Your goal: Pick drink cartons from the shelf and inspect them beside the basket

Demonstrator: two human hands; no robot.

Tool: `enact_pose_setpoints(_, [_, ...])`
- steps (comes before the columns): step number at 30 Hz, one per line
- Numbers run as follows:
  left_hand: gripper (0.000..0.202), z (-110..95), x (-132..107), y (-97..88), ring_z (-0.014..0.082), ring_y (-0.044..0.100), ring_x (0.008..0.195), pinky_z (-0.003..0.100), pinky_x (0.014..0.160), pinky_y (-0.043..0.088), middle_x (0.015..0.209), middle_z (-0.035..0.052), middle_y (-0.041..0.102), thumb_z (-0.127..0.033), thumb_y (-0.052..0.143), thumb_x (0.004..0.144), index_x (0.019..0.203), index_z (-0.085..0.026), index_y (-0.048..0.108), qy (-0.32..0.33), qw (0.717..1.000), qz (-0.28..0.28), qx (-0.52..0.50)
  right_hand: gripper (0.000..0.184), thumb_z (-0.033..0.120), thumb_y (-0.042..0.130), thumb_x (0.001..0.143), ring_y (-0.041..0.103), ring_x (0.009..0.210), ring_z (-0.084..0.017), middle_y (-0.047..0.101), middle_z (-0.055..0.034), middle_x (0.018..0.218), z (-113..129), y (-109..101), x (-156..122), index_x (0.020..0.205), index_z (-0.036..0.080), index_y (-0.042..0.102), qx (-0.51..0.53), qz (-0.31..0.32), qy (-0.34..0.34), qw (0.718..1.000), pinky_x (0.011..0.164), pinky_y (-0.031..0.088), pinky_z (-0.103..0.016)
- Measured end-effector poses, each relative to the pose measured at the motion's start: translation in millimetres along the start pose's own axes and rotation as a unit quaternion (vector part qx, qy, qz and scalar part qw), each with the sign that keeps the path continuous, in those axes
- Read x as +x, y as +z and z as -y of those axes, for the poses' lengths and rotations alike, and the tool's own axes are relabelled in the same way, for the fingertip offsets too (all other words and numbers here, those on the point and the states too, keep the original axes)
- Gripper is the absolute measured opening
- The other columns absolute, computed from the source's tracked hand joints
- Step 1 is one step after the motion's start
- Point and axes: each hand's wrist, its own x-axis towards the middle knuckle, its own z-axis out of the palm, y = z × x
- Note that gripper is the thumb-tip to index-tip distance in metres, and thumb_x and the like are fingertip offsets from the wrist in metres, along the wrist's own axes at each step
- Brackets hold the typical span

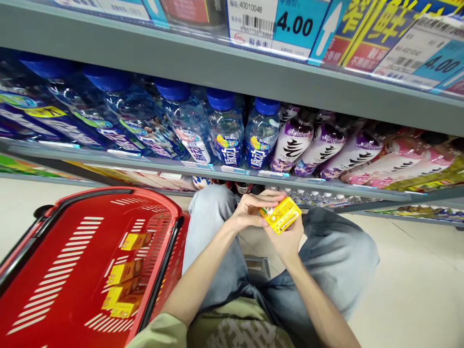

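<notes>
In front of my knees I hold a small yellow drink carton [281,216] with print and a green-and-white picture on it. My left hand [250,210] grips its left end between thumb and fingers. From below, my right hand [288,240] is closed around the same carton; most of its fingers are hidden behind it. Similar yellow cartons [125,273], several of them, lie in a red shopping basket [54,232] to my left.
Bottles with blue caps [226,128] and purple-labelled bottles [293,140] line the shelf ahead. The grey shelf edge [232,72] above them carries price tags. Smaller bottles [326,197] stand on the lowest level. Pale floor tiles [409,275] lie to my right.
</notes>
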Motion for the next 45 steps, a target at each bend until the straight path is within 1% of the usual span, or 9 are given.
enact_pose_setpoints(7, [0.051,2,0,-5.1,0.0404,0.054,0.143,0.064,0.117,0.042,0.134,0.0113,0.073,-0.036,0.09,0.078,0.127,-0.035,0.077,0.036,0.998,0.036,0.035,0.068,0.034,0.094,0.066,0.074,0.101,-0.029,0.074,-0.0131,0.123,3,2,1,0.127,0.02,0.065,0.028,-0.007,0.006,1.0,0.101,0.058,-0.05])
enact_pose_setpoints(16, [0.049,-8,1,1.9,0.0376,0.051,0.146,0.057,0.121,0.038,0.146,0.0097,0.066,-0.04,0.084,0.084,0.132,-0.034,0.075,0.015,0.998,0.034,0.056,0.061,0.035,0.095,0.069,0.075,0.101,-0.028,0.077,-0.0111,0.117,24,1,4,0.121,0.02,0.068,0.177,0.056,0.122,0.975,0.092,0.062,-0.042])
enact_pose_setpoints(19, [0.047,-14,2,5.6,0.036,0.049,0.147,0.053,0.122,0.036,0.155,0.0082,0.059,-0.041,0.076,0.091,0.137,-0.033,0.073,-0.029,0.997,0.028,0.066,0.062,0.047,0.093,0.072,0.075,0.1,-0.027,0.077,-0.0115,0.117,19,0,1,0.124,0.022,0.069,0.262,0.093,0.192,0.941,0.092,0.061,-0.042])
enact_pose_setpoints(24, [0.043,-16,0,6.5,0.035,0.054,0.137,0.048,0.112,0.042,0.155,0.0093,0.059,-0.041,0.069,0.095,0.136,-0.028,0.074,-0.063,0.992,0.014,0.111,0.065,0.077,0.08,0.074,0.074,0.096,-0.026,0.079,-0.0044,0.109,24,2,6,0.118,0.03,0.072,0.412,0.033,0.322,0.852,0.088,0.061,-0.045])
enact_pose_setpoints(26, [0.043,-15,-1,6.0,0.0348,0.056,0.135,0.042,0.097,0.05,0.153,0.0112,0.061,-0.039,0.068,0.095,0.135,-0.025,0.075,-0.065,0.994,0.002,0.088,0.061,0.08,0.074,0.077,0.073,0.09,-0.026,0.079,-0.004,0.106,33,-1,14,0.111,0.03,0.074,0.456,0.041,0.345,0.819,0.083,0.062,-0.044])
enact_pose_setpoints(29, [0.041,-17,-1,6.9,0.033,0.061,0.13,0.033,0.077,0.052,0.152,0.013,0.061,-0.034,0.066,0.097,0.137,-0.025,0.074,-0.061,0.996,-0.001,0.069,0.057,0.079,0.069,0.081,0.07,0.077,-0.023,0.077,-0.0043,0.093,42,-8,25,0.102,0.027,0.077,0.515,0.073,0.381,0.764,0.07,0.06,-0.039])
enact_pose_setpoints(33, [0.043,-21,4,11.0,0.0335,0.057,0.139,0.032,0.083,0.054,0.151,0.0144,0.062,-0.025,0.069,0.097,0.14,-0.026,0.071,-0.046,0.99,0.028,0.131,0.056,0.077,0.058,0.091,0.065,0.068,-0.019,0.074,-0.0039,0.082,42,-14,30,0.1,0.025,0.076,0.568,0.079,0.409,0.71,0.059,0.055,-0.032])
enact_pose_setpoints(38, [0.044,-20,6,13.2,0.0345,0.051,0.147,0.036,0.097,0.055,0.15,0.0145,0.063,-0.023,0.072,0.095,0.139,-0.026,0.071,-0.028,0.984,0.05,0.171,0.06,0.077,0.051,0.094,0.069,0.078,-0.021,0.074,-0.0055,0.08,40,-16,32,0.099,0.024,0.077,0.572,0.063,0.424,0.699,0.06,0.056,-0.03])
enact_pose_setpoints(45, [0.041,-21,6,12.6,0.037,0.048,0.15,0.056,0.124,0.039,0.153,0.0142,0.06,-0.03,0.07,0.097,0.138,-0.026,0.073,-0.038,0.977,0.071,0.197,0.061,0.082,0.054,0.089,0.067,0.075,-0.02,0.075,-0.0039,0.084,34,-17,31,0.099,0.026,0.078,0.544,0.071,0.397,0.735,0.062,0.055,-0.031])
